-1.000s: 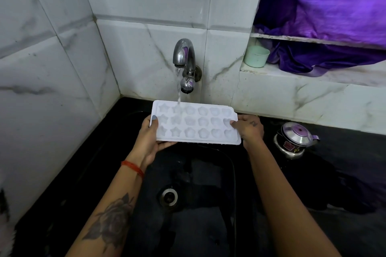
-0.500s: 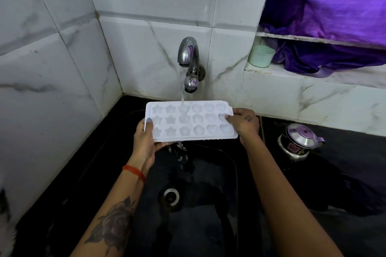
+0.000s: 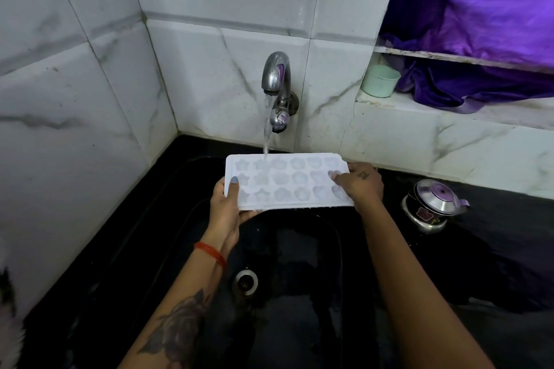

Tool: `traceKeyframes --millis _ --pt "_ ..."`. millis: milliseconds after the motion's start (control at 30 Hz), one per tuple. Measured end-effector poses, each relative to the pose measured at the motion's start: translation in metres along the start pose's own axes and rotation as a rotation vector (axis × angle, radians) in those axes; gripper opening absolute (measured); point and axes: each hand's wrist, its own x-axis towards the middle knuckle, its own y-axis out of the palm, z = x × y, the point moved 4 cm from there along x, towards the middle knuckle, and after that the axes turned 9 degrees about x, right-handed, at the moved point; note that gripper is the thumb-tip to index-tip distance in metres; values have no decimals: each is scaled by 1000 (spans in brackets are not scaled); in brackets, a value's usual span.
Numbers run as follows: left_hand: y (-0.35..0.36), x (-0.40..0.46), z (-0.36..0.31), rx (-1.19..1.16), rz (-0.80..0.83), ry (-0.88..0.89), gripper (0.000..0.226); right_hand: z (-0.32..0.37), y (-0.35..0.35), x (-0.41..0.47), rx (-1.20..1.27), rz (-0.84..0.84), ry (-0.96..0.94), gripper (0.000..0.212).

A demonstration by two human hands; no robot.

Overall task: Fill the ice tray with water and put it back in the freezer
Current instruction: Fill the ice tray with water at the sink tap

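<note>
A white ice tray point(image 3: 287, 181) with star, flower and heart moulds is held level over the black sink point(image 3: 299, 263). My left hand point(image 3: 227, 210) grips its left end, thumb on top and fingers underneath. My right hand point(image 3: 358, 184) grips the right end, fingertips curled over the rim into the moulds. Water point(image 3: 266, 129) runs from the metal tap point(image 3: 277, 81) on the wall and lands on the tray's far row, left of the middle.
A steel drain point(image 3: 246, 281) sits in the sink bottom. A small steel kettle point(image 3: 431, 204) stands on the black counter to the right. A pale green cup point(image 3: 380, 81) and purple cloth point(image 3: 485, 24) sit on the tiled ledge. Marble-tiled walls close in at left and back.
The tray has shifted slightly to the left under the tap, so the stream now lands on moulds further along the far row. Both hands keep their grip.
</note>
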Motion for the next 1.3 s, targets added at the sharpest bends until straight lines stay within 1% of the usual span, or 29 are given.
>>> traceKeyframes --millis 100,267,400,500,533,633,733,867,1033,1100,1200,1300 --pt "7 -2 2 15 23 -5 31 -6 -9 1 -10 -17 25 34" --pt "10 -4 -1 16 23 16 32 -13 -13 -1 41 14 21 29" --pt "-6 -2 -5 28 -53 43 29 -12 0 -6 127 106 37 38" --pt "-22 -1 -9 21 -101 55 26 -9 12 -5 160 168 32 52" --pt "-28 -1 -9 20 -114 57 27 -6 16 -5 166 181 29 50" --pt "-47 2 -12 31 -159 64 32 4 27 -11 158 211 9 31" --pt "-66 3 -15 33 -200 68 34 14 41 -14 147 233 -23 26" --pt "-83 3 -17 26 -232 77 33 28 58 -16 145 201 -80 36" --pt "-94 3 -14 24 -246 65 35 60 71 -17 120 136 -192 30" --pt "-94 2 -12 24 -250 59 34 73 80 -14 145 133 -208 35" --pt "-94 2 -10 20 -251 51 32 95 92 -4 173 149 -187 37" --pt "-92 2 -8 24 -249 39 33 109 102 10 311 151 -80 44"
